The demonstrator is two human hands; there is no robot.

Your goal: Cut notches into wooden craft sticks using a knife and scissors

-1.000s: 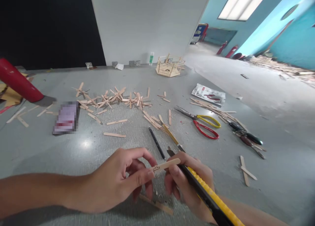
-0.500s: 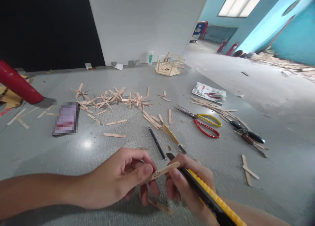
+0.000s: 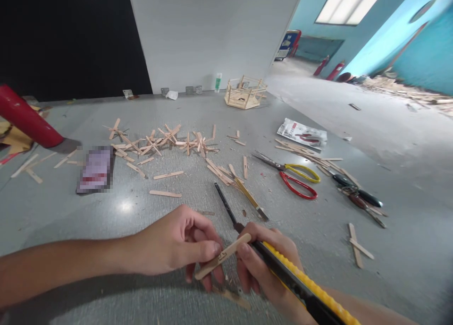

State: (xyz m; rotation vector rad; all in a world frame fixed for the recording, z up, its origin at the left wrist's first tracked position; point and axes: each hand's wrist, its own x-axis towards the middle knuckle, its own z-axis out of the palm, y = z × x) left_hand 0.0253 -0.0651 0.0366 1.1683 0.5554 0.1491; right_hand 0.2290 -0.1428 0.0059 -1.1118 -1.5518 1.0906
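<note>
A popsicle stick (image 3: 212,266) with a small dark outline drawn on it slants between my hands, above the grey table. The thumb and fingers of my left hand (image 3: 187,242) pinch it near the middle. My right hand (image 3: 269,256) is wrapped round a yellow and black utility knife (image 3: 300,280), its thumb and forefinger also touching the stick's upper end. The dark blade points away from me, overlapping the near end of a black pen (image 3: 224,200). Just beyond lies a craft knife with a yellow handle (image 3: 250,196).
Many loose popsicle sticks (image 3: 168,138) are scattered over the table. Scissors (image 3: 283,166) with red and yellow handles lie to the right, near pliers (image 3: 354,188) and a white packet (image 3: 302,132). A hexagonal stick frame (image 3: 244,98) and a glue tube (image 3: 218,82) stand at the back.
The popsicle stick has tilted more steeply, and its lower end now shows below my left fingers. My left hand has shifted its grip; the utility knife has moved slightly left.
</note>
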